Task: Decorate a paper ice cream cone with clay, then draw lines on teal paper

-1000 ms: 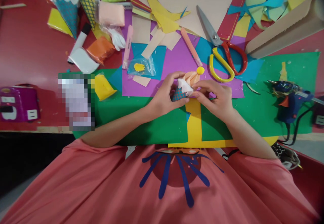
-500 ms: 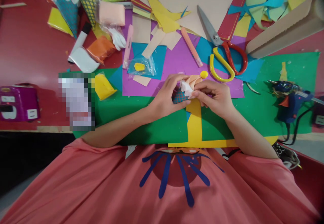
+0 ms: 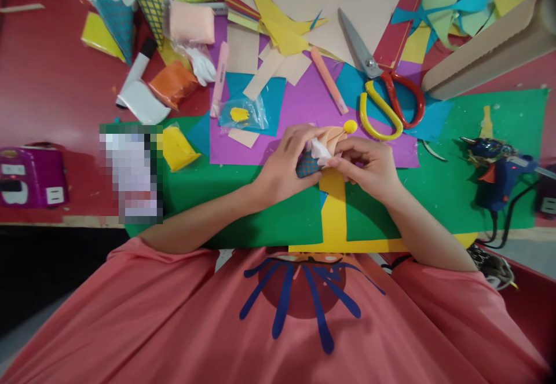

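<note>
Left hand [image 3: 280,167]: fingers clamped around the cone [image 3: 307,165]. Right hand [image 3: 371,167]: fingers pinching its white trim [image 3: 320,150]. Scissors [image 3: 369,64] lie beyond the cone; glue gun [image 3: 499,181], well right of it.

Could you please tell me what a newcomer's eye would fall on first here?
Probably the small ice-cream cone model in the centre, topped by a yellow ball, held by the left hand and the right hand. The large scissors with red and yellow handles lie just beyond, and the blue glue gun is at the right.
</note>
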`<action>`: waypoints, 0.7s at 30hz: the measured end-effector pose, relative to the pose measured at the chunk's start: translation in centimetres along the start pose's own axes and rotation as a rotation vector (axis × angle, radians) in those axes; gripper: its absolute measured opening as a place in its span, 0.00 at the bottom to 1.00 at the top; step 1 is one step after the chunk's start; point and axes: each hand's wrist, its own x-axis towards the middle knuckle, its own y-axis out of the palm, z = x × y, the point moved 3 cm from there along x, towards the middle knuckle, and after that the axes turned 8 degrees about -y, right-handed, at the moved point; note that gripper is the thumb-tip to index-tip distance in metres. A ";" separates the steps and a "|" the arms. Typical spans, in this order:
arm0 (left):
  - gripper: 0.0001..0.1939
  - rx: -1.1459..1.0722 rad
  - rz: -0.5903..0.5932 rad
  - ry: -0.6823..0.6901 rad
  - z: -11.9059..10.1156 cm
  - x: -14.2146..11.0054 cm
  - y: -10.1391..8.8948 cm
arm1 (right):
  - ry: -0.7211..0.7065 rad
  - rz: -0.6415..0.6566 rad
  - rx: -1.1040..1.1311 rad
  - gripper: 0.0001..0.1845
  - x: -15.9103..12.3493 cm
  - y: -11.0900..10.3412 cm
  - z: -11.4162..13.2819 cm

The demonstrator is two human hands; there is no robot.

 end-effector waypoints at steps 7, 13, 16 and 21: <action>0.35 -0.346 0.107 -0.150 0.6 0.5 0.3 | 0.004 -0.059 0.050 0.15 -0.2 -0.3 -0.2; 0.32 -0.462 0.177 -0.156 0.9 0.8 0.9 | -0.018 -0.035 0.064 0.14 -0.1 -0.4 -0.1; 0.35 -0.418 0.122 -0.149 1.0 0.7 0.7 | 0.004 -0.054 0.010 0.16 -0.1 -0.4 -0.1; 0.34 -0.499 0.176 -0.242 0.8 0.9 0.4 | 0.016 -0.052 0.018 0.17 0.0 -0.6 -0.2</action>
